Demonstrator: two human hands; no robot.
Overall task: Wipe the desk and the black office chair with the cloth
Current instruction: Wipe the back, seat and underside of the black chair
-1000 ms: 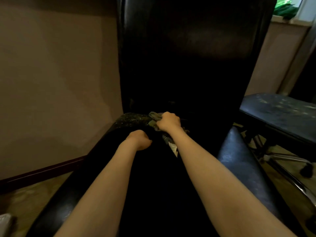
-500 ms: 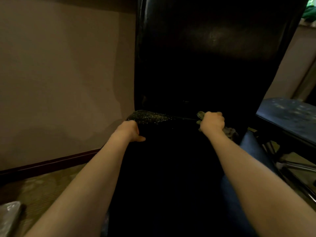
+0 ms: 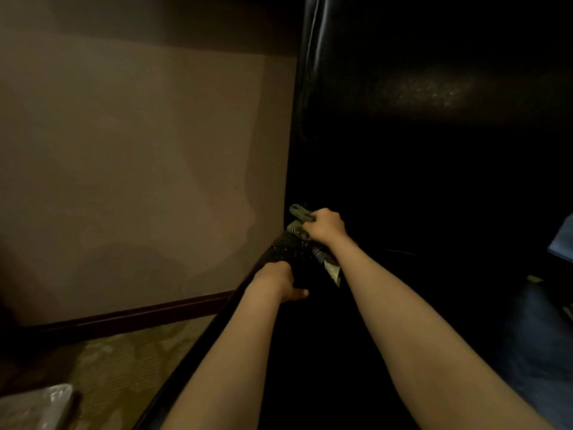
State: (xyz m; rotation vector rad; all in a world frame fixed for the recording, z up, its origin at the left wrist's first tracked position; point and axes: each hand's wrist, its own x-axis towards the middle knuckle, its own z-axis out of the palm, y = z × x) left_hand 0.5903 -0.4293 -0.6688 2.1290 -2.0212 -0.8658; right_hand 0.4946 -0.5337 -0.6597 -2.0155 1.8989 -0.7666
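Note:
The black office chair [image 3: 418, 169] fills the right half of the view, its tall backrest upright and its seat running down toward me. My right hand [image 3: 327, 225] is closed on a grey-green cloth [image 3: 299, 214] and presses it at the back left corner of the seat, where seat and backrest meet. A tail of the cloth hangs under my wrist. My left hand [image 3: 276, 279] grips the left edge of the seat just below a dusty, speckled patch [image 3: 286, 248]. The desk is not in view.
A beige wall [image 3: 139, 166] with a dark skirting board [image 3: 124, 316] stands to the left. Patterned carpet [image 3: 124, 367] lies below it. A crinkled plastic object [image 3: 37, 408] sits at the bottom left corner. A bluish surface [image 3: 562, 243] shows at the right edge.
My right hand has swept the cloth from the right side of the seat back to its left corner. The view has shifted so the chair sits further right. My left hand slid slightly down the seat edge.

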